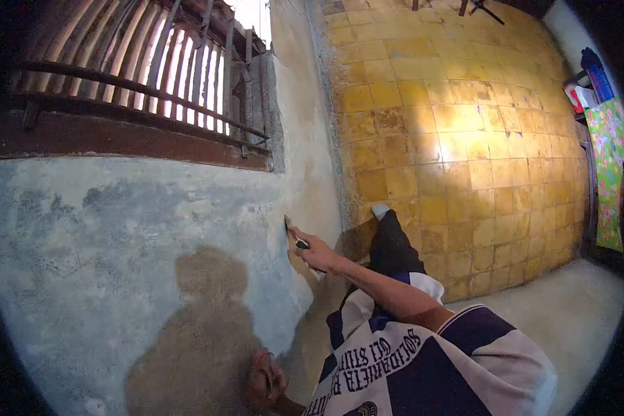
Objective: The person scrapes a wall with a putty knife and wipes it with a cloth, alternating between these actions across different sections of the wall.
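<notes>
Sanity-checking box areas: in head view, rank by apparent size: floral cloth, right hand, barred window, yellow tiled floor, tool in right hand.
1. Yellow tiled floor
2. Barred window
3. Floral cloth
4. Right hand
5. Tool, visible part only; fingers partly cover it

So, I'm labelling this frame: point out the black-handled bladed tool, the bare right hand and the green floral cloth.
Black-handled bladed tool (302, 244): head view, on its black handle.
Bare right hand (317, 254): head view, on its back.
Green floral cloth (607, 166): head view, near its middle.

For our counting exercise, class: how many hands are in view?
2: the right hand holds a tool at the wall; the left hand is near the picture's bottom edge.
</notes>
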`<state>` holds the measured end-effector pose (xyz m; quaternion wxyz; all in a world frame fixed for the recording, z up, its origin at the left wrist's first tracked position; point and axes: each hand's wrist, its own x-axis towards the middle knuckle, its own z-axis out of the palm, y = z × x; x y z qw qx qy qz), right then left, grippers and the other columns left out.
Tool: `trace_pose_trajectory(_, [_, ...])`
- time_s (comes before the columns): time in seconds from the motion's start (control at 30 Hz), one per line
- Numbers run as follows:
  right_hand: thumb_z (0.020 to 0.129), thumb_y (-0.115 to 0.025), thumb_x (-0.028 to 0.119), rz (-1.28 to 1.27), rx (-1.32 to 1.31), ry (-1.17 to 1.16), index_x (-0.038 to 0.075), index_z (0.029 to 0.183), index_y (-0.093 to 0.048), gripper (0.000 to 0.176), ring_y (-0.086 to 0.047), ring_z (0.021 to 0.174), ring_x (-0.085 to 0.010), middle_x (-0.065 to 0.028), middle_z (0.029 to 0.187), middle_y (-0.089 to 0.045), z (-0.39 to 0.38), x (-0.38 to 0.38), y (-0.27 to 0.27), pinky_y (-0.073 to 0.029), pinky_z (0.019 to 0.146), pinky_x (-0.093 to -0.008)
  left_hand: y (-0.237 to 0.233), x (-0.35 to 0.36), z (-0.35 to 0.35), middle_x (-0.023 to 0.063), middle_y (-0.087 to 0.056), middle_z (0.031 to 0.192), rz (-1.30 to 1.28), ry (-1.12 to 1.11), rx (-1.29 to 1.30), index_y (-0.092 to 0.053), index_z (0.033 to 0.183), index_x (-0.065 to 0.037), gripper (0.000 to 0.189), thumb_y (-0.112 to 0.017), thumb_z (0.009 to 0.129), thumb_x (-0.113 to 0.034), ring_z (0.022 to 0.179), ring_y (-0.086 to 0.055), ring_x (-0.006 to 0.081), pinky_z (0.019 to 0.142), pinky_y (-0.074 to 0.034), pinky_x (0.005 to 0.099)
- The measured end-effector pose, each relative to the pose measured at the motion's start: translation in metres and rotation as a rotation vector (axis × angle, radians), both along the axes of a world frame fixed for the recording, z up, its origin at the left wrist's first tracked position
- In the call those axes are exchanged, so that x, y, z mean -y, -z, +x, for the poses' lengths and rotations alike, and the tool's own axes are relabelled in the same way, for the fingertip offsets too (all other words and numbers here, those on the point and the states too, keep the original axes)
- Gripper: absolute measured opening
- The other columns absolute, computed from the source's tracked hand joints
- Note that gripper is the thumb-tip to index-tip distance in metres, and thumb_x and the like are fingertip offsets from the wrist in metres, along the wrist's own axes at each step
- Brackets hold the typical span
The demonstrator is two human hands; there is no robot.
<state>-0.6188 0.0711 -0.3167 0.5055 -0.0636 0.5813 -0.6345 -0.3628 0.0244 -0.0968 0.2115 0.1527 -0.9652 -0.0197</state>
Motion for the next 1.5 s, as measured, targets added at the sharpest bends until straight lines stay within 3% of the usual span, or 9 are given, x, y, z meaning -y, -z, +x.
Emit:
trace_pose_trajectory(0.17, [0.089, -0.054, 0.015, -0.011, 0.085, 0.121, 0.019, 0.149, -0.026, 0.067, -0.040, 0.045, -0.0099, 0.0012, 0.063, -0.043, -0.049, 0.018, 0.038, -0.037, 0.040, -0.0274, -0.016, -0.007, 0.004, 0.0140, -0.068, 0.094, 0.135, -0.237, 0.305, -0.054, 0.107, -0.001, 0.023, -0.058, 0.091, -0.017, 0.082, -0.069, 0.0274, 0.066, -0.058, 0.0351])
trace_pose_trajectory(0.3, [0.088, -0.058, 0.016, 0.021, -0.011, 0.029, 0.022, 0.150, -0.025, 0.071, -0.043, 0.046, -0.0103, 0.0007, 0.063, -0.043, -0.029, 0.005, 0.012, -0.038, 0.041, -0.0274, 0.088, 0.042, 0.135, 0.0161, -0.062, 0.111, 0.348, -0.560, 0.644, -0.051, 0.118, -0.008, 0.033, -0.045, 0.096, -0.032, 0.097, -0.063, 0.0320, 0.076, -0.055, 0.0413])
trace_pose_trajectory(0.47, [0.089, -0.060, 0.021, 0.003, 0.020, -0.083, 0.024, 0.150, -0.023, 0.072, -0.043, 0.045, -0.0103, 0.0012, 0.060, -0.041, -0.011, -0.009, 0.005, -0.038, 0.041, -0.0279, 0.018, 0.013, 0.027, 0.0220, -0.064, 0.106, 0.396, 0.121, -0.032, -0.051, 0.114, 0.000, 0.027, -0.053, 0.093, -0.018, 0.101, -0.062, 0.0357, 0.079, -0.056, 0.0433])
trace_pose_trajectory(0.63, [0.090, -0.058, 0.021, -0.059, 0.050, -0.313, 0.030, 0.149, -0.023, 0.069, -0.041, 0.044, -0.0100, 0.0010, 0.063, -0.042, -0.004, -0.043, -0.015, -0.038, 0.040, -0.0273, 0.018, 0.015, 0.010, 0.0247, -0.065, 0.100, 0.215, 0.274, -0.163, -0.054, 0.112, 0.007, 0.032, -0.059, 0.086, -0.010, 0.092, -0.066, 0.0346, 0.083, -0.054, 0.0388])
trace_pose_trajectory(0.87, [0.092, -0.055, 0.021, 0.037, -0.204, -0.228, 0.030, 0.149, -0.026, 0.064, -0.040, 0.046, -0.0089, 0.0003, 0.060, -0.041, 0.015, -0.033, -0.028, -0.036, 0.040, -0.0270, 0.004, 0.006, 0.007, 0.0236, -0.066, 0.099, 0.370, 0.042, 0.041, -0.065, 0.094, 0.008, 0.023, -0.057, 0.086, -0.012, 0.092, -0.066, 0.0374, 0.081, -0.054, 0.0409])
trace_pose_trajectory(1.1, [0.092, -0.053, 0.016, 0.042, -0.211, -0.181, 0.030, 0.149, -0.026, 0.065, -0.038, 0.045, -0.0099, 0.0011, 0.062, -0.040, -0.017, -0.021, -0.030, -0.037, 0.039, -0.0281, 0.002, 0.001, -0.002, 0.0232, -0.065, 0.098, 0.345, 0.015, -0.013, -0.063, 0.100, 0.008, 0.026, -0.057, 0.088, -0.015, 0.090, -0.066, 0.0333, 0.079, -0.054, 0.0390])
trace_pose_trajectory(1.2, [0.091, -0.053, 0.013, 0.016, -0.213, -0.137, 0.030, 0.149, -0.026, 0.066, -0.039, 0.043, -0.0105, 0.0008, 0.060, -0.040, -0.021, -0.012, -0.011, -0.038, 0.039, -0.0282, 0.042, 0.016, 0.033, 0.0251, -0.065, 0.099, 0.448, -0.258, 0.300, -0.061, 0.101, 0.008, 0.025, -0.057, 0.089, -0.013, 0.090, -0.066, 0.0329, 0.078, -0.055, 0.0388])
trace_pose_trajectory(1.37, [0.088, -0.054, 0.012, 0.045, -0.206, -0.232, 0.029, 0.149, -0.026, 0.069, -0.041, 0.043, -0.0110, 0.0007, 0.056, -0.040, -0.017, -0.026, -0.023, -0.038, 0.040, -0.0284, 0.013, 0.012, 0.007, 0.0253, -0.064, 0.100, 0.303, 0.125, -0.047, -0.061, 0.100, 0.007, 0.022, -0.058, 0.089, -0.012, 0.085, -0.067, 0.0324, 0.075, -0.056, 0.0392])
trace_pose_trajectory(1.5, [0.087, -0.053, 0.011, -0.013, -0.170, -0.304, 0.029, 0.149, -0.026, 0.069, -0.041, 0.043, -0.0108, 0.0013, 0.054, -0.041, -0.009, -0.037, -0.023, -0.039, 0.040, -0.0285, 0.017, 0.009, 0.001, 0.0196, -0.068, 0.096, 0.189, 0.131, -0.157, -0.061, 0.100, 0.002, 0.021, -0.065, 0.086, -0.012, 0.080, -0.069, 0.0299, 0.068, -0.057, 0.0372])
